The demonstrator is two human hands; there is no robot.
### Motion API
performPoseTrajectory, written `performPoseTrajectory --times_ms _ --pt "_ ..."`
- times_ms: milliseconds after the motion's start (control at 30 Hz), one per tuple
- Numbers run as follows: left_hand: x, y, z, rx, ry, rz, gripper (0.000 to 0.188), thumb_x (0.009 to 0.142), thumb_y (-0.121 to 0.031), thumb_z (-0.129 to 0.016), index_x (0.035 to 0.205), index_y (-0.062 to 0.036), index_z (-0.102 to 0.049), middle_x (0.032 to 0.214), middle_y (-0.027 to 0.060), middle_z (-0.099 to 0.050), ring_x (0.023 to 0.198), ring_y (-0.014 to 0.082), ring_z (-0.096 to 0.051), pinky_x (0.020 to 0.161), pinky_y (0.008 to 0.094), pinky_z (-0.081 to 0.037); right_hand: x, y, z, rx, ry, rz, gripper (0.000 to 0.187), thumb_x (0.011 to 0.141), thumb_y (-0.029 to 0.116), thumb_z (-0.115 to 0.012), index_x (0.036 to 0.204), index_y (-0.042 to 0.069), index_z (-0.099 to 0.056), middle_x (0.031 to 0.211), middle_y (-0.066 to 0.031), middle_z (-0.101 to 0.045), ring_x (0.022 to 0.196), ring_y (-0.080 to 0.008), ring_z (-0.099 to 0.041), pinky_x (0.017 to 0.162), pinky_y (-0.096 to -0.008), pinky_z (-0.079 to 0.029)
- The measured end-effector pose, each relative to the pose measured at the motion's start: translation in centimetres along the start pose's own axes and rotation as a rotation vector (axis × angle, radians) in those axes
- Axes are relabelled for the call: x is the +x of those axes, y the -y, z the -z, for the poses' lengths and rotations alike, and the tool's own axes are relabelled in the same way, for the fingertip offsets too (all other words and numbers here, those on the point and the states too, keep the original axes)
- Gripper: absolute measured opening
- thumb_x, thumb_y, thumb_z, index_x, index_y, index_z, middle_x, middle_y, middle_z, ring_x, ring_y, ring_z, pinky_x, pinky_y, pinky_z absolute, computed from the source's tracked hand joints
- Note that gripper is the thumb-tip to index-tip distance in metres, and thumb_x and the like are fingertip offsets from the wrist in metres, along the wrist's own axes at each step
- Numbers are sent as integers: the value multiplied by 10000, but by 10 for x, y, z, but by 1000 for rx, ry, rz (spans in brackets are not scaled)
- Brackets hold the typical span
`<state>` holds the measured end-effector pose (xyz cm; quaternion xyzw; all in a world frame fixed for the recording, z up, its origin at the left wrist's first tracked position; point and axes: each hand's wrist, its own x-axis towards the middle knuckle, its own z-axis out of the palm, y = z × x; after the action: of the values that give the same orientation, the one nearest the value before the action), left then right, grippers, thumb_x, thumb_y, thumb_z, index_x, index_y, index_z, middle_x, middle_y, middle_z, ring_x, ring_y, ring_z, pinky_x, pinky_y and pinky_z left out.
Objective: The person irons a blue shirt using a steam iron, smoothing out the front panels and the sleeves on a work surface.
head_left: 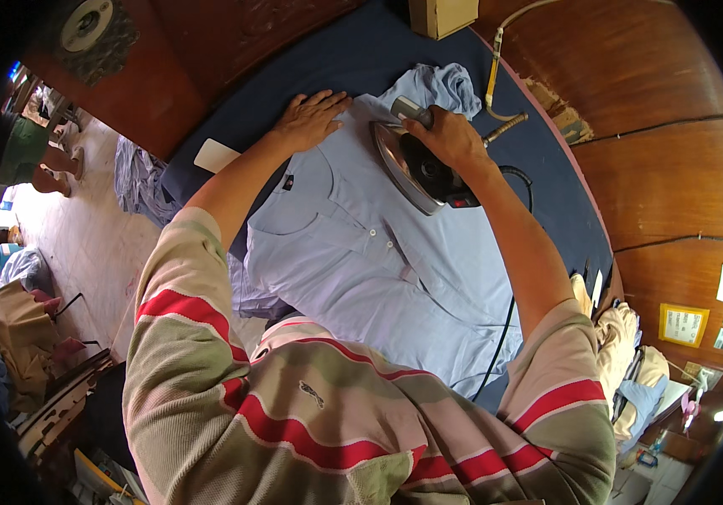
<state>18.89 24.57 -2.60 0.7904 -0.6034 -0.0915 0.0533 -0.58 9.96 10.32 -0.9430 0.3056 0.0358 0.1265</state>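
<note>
A light blue collarless shirt [336, 244] with white buttons lies spread over a dark blue padded table [252, 76]. My right hand [454, 139] is wrapped round the handle of a clothes iron [425, 168], which rests on the upper part of the shirt. From the iron's back a dark cord runs off to the right. My left hand [315, 118] lies flat, fingers spread, at the shirt's shoulder, left of the iron. Beyond the iron, a bunched sleeve [441, 88] of the same blue lies on the table.
A cardboard box [444, 15] stands at the table's far edge. A hose with a metal nozzle [506, 128] lies right of the iron. Crumpled cloth [138, 181] hangs at the left, and folded garments [618, 341] are piled at the right. Another person's legs [54, 168] show far left.
</note>
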Motion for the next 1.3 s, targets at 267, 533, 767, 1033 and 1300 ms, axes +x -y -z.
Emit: performPoseTrajectory --times_ms 267,533,767,1033,1300 --pt "-108 0 39 -399 -336 247 396 897 -292 -543 1231 -79 -542 1158 149 -600 1062 311 -574 872 396 -461 -14 44 6 30 116 236 691 793 616 -563 1056 -21 -608 833 -229 -658 839 -373 -652 756 -420 -503" --pt "-224 -69 -15 -251 -554 721 255 845 -287 -621 990 -82 -575 802 139 -641 772 332 -623 655 413 -468 16 97 -22 -49 72 356 668 787 621 -556 965 -19 -627 802 -237 -655 806 -379 -655 719 -432 -531" --pt "-219 -63 -29 -293 -453 946 246 870 -335 -593 856 -102 -515 657 143 -611 628 375 -604 530 447 -434 10 99 -22 -135 153 371 625 824 584 -513 1029 5 -623 859 -228 -660 857 -381 -646 772 -434 -525" --pt "-224 -64 -31 -283 -483 963 278 847 -352 -619 798 -104 -504 635 135 -601 609 374 -599 512 451 -427 17 105 -16 -30 159 353 611 803 593 -554 1006 24 -651 837 -214 -670 850 -359 -660 778 -403 -520" --pt "-222 -65 -34 -343 -573 942 247 821 -323 -653 817 -110 -527 638 135 -605 610 372 -599 515 445 -435 6 64 -8 -115 200 323 637 802 599 -562 1028 6 -625 857 -209 -670 855 -353 -659 773 -406 -514"
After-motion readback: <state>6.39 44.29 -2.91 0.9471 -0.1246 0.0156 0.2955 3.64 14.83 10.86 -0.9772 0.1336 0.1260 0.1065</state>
